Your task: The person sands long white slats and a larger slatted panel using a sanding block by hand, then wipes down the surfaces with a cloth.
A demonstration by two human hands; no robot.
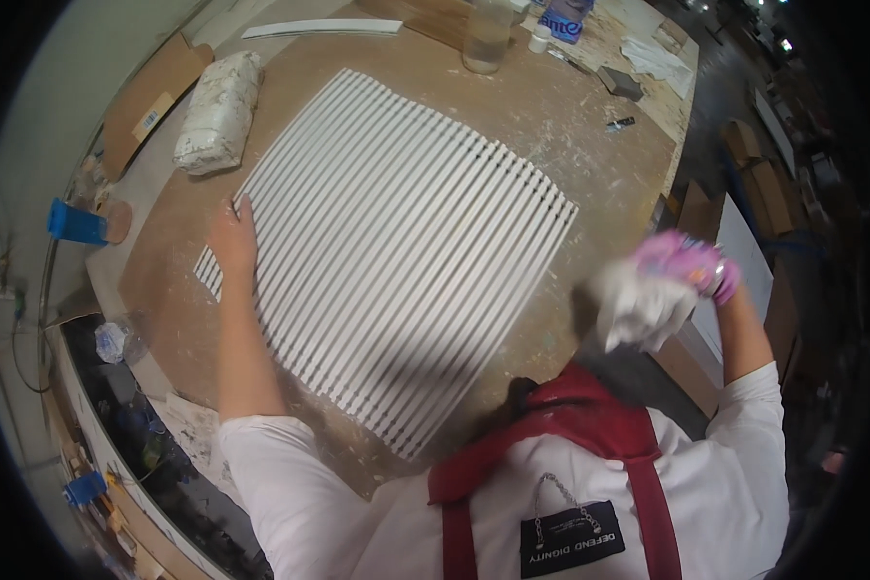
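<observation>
A panel of white parallel slats [387, 232] lies flat on the brown work table [628, 174], set at a slant. My bare left hand [232, 237] grips its left edge, the thumb on the top side and the other fingers partly hidden. Off the panel's right side, my right hand [691, 266] wears a pink patterned glove and is closed on a crumpled white rag [645, 307]. Rag and glove are slightly smeared by motion, held apart from the slats near the table's right edge.
A stained white wrapped bundle [219, 111] and a cardboard piece [150, 106] lie at the far left, near a blue cup [77, 222]. Along the back are a white strip [324, 28], a jar of cloudy liquid [487, 39], a bottle [565, 19] and a grey block [620, 83].
</observation>
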